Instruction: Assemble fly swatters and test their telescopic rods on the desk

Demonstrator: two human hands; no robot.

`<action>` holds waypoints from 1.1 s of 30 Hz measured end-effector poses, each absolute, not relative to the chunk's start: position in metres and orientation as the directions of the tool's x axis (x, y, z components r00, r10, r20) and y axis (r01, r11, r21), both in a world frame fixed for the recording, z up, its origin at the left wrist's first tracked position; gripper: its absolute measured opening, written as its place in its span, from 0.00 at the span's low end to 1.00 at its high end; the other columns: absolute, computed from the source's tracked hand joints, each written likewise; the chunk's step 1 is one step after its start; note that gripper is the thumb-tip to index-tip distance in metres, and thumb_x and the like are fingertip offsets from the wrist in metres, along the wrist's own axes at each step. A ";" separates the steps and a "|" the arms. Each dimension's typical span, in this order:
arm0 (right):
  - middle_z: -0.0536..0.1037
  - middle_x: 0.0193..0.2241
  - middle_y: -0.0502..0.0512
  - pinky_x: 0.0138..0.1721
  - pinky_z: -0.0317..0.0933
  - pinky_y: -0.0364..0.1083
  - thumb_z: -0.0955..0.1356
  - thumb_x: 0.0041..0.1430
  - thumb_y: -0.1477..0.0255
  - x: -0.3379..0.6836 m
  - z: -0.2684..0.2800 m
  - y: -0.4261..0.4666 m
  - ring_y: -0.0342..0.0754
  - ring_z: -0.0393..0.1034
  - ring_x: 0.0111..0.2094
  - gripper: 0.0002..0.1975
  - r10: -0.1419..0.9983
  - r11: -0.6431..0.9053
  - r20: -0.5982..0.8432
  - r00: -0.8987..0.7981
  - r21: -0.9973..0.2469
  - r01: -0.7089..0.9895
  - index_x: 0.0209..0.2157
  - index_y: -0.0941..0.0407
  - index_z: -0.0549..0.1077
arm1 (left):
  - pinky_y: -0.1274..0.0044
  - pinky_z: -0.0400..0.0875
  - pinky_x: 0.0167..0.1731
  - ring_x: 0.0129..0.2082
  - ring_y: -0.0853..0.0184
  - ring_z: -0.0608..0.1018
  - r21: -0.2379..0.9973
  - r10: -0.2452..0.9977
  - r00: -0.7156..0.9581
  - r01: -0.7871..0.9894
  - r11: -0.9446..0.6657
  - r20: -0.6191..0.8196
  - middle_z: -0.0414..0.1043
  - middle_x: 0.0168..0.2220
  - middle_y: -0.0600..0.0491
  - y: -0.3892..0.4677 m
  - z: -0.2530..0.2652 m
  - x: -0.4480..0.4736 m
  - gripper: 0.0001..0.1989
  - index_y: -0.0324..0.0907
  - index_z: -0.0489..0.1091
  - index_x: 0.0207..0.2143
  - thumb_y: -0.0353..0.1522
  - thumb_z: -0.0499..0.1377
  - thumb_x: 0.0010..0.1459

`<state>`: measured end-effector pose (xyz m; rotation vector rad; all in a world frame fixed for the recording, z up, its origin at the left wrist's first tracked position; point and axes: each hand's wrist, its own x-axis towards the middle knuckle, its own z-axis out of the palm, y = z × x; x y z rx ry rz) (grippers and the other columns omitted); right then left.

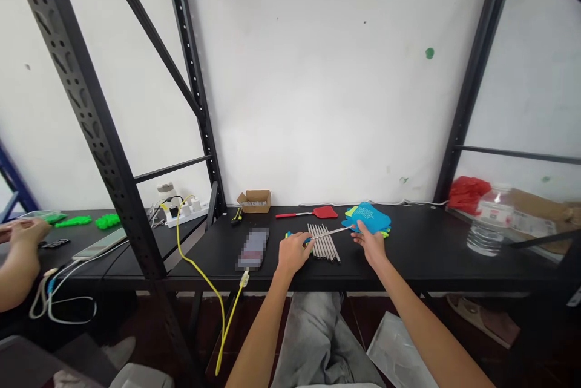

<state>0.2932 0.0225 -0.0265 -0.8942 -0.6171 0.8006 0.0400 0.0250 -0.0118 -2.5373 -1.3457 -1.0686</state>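
Note:
My left hand (294, 252) is closed round the blue grip end of a thin metal rod (332, 232), which looks like a fly swatter's shaft. At its other end, the fingers of my right hand (370, 243) pinch the rod beside the blue fly swatter heads (374, 217). Whether the rod is joined to the top blue head is hidden by my fingers. Under the rod, several silver rods (325, 249) lie side by side on the black table. Farther back lies a red fly swatter (324, 212) with a red handle.
A phone (254, 247) with a yellow cable lies left of my hands. Behind it are a small open cardboard box (255, 201) and a black-yellow tool (236, 215). A plastic bottle (488, 224) stands right. Black rack posts flank the table. Another person's arm (20, 255) is far left.

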 end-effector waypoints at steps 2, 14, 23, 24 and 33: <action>0.80 0.26 0.58 0.19 0.66 0.41 0.78 0.36 0.57 0.292 -0.027 0.022 0.46 0.73 0.22 0.22 0.808 0.389 0.149 0.570 -0.862 -0.325 0.28 0.59 0.76 | 0.78 0.64 0.37 0.40 0.66 0.77 0.241 0.701 0.377 0.753 -0.613 0.605 0.78 0.41 0.53 0.024 -0.011 0.040 0.17 0.48 0.74 0.43 0.44 0.48 0.65; 0.78 0.24 0.57 0.18 0.65 0.41 0.77 0.38 0.54 0.293 -0.032 0.025 0.44 0.71 0.19 0.22 0.762 0.404 0.183 0.621 -0.884 -0.235 0.25 0.60 0.75 | 0.78 0.65 0.36 0.41 0.65 0.77 0.240 0.720 0.394 0.759 -0.605 0.571 0.77 0.42 0.53 0.019 -0.006 0.040 0.17 0.49 0.74 0.44 0.44 0.49 0.65; 0.77 0.21 0.56 0.17 0.63 0.41 0.77 0.38 0.54 0.291 -0.030 0.022 0.44 0.69 0.18 0.22 0.776 0.403 0.217 0.592 -0.893 -0.200 0.23 0.60 0.75 | 0.78 0.66 0.38 0.40 0.66 0.77 0.253 0.706 0.398 0.737 -0.626 0.586 0.78 0.41 0.53 0.019 -0.006 0.041 0.16 0.48 0.75 0.43 0.43 0.50 0.65; 0.77 0.21 0.56 0.17 0.63 0.41 0.77 0.37 0.55 0.291 -0.030 0.022 0.44 0.69 0.18 0.22 0.774 0.402 0.216 0.595 -0.894 -0.200 0.23 0.60 0.75 | 0.78 0.66 0.38 0.39 0.66 0.77 0.254 0.707 0.397 0.739 -0.624 0.585 0.78 0.41 0.53 0.020 -0.007 0.040 0.16 0.49 0.75 0.43 0.43 0.50 0.65; 0.77 0.22 0.56 0.18 0.62 0.40 0.77 0.39 0.54 0.291 -0.030 0.021 0.42 0.68 0.19 0.22 0.806 0.395 0.225 0.547 -0.893 -0.215 0.25 0.61 0.77 | 0.79 0.66 0.38 0.40 0.67 0.77 0.258 0.699 0.390 0.733 -0.630 0.599 0.78 0.42 0.54 0.022 -0.009 0.040 0.16 0.49 0.74 0.43 0.43 0.49 0.65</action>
